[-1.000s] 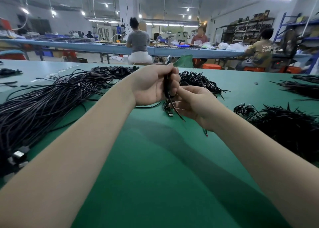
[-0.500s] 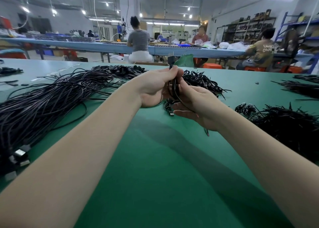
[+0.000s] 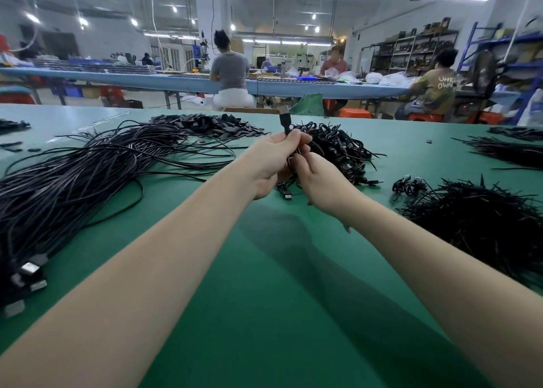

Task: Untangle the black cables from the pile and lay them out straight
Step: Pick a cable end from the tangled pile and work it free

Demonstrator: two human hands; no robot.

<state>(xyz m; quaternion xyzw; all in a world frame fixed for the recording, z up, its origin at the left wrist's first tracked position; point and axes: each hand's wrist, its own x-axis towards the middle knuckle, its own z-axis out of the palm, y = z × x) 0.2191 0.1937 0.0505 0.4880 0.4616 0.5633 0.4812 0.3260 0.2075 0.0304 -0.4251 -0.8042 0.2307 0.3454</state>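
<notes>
Green table [image 3: 264, 299] lay under us; our left hand [image 3: 273, 158] gripped one coiled cable [image 3: 285, 123] upright while our right hand [image 3: 320, 179] pinched its loops, probably to free them

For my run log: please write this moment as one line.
left hand: grips cable, plug up | right hand: holds same cable | pile: behind hands | stage: untangling

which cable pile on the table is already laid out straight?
The long cable bundle on the left: its strands run parallel. The coiled pile behind the hands and the right heap are tangled.
</notes>
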